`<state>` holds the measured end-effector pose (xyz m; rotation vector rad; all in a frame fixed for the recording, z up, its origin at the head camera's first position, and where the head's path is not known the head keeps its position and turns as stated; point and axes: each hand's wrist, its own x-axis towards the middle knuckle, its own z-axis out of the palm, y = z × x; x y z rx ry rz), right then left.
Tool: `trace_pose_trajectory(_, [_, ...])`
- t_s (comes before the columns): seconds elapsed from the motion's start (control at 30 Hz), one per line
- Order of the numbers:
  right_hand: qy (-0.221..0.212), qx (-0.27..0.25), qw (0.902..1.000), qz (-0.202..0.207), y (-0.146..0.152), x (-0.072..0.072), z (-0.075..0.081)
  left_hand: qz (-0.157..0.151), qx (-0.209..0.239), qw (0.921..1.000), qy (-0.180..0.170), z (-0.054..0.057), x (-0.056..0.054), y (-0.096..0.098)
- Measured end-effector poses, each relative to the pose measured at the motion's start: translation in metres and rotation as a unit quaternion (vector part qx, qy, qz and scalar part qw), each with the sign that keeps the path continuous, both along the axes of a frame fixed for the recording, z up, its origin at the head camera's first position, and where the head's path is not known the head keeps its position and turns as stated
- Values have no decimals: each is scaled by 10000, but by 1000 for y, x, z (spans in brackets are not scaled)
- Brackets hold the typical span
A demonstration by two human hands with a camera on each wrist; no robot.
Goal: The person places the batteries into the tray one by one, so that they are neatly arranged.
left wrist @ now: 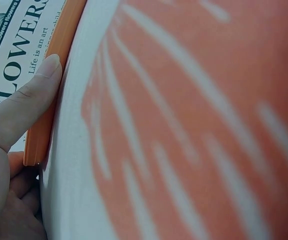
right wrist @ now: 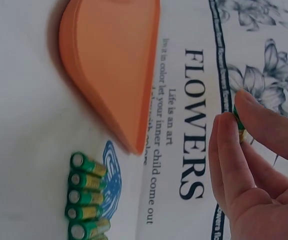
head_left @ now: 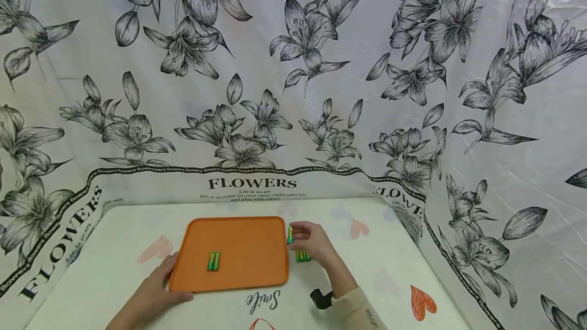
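An orange tray point(head_left: 249, 253) lies on the table, and two green and yellow batteries point(head_left: 211, 262) lie side by side in it, left of its middle. My left hand point(head_left: 153, 289) grips the tray's near left corner; in the left wrist view its thumb point(left wrist: 46, 72) presses along the tray wall. Just past the tray's right edge, my right hand point(head_left: 316, 243) pinches one battery point(head_left: 290, 236) upright between thumb and fingers. Most of that battery is hidden by the fingers in the right wrist view. Below this hand lies a row of several more batteries point(right wrist: 86, 196), beside the tray.
A white cloth with printed hearts point(head_left: 423, 303) and lettering covers the table. Behind it and at both sides hang white curtains point(head_left: 257, 141) printed with black flowers. A black rounded object point(head_left: 321, 299) sits against the right sleeve point(head_left: 359, 312).
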<state>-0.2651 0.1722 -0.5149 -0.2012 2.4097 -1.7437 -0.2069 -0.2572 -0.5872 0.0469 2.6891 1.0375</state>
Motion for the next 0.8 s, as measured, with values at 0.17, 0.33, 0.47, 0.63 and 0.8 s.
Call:
trace_pose_trajectory(0.17, [0, -25, 10000, 72, -14, 0, 3, 7, 3, 10000, -15, 1, 1, 0])
trace_pose_trajectory(0.33, [-3, -60, 10000, 54, -23, 0, 5, 20, 24, 10000, -48, 2, 1, 1])
trace_pose_trajectory(0.47, [88, -26, 10000, 29, -29, 1, 9, 29, 40, 10000, -35, 0, 1, 1])
trace_pose_trajectory(0.63, [102, -77, 9999, 62, -37, 0, 13, 58, 95, 9999, -78, 0, -1, 0])
trace_pose_trajectory(0.8, [87, -139, 9998, 137, -47, 0, 14, 40, 86, 9999, -86, 0, 1, -1])
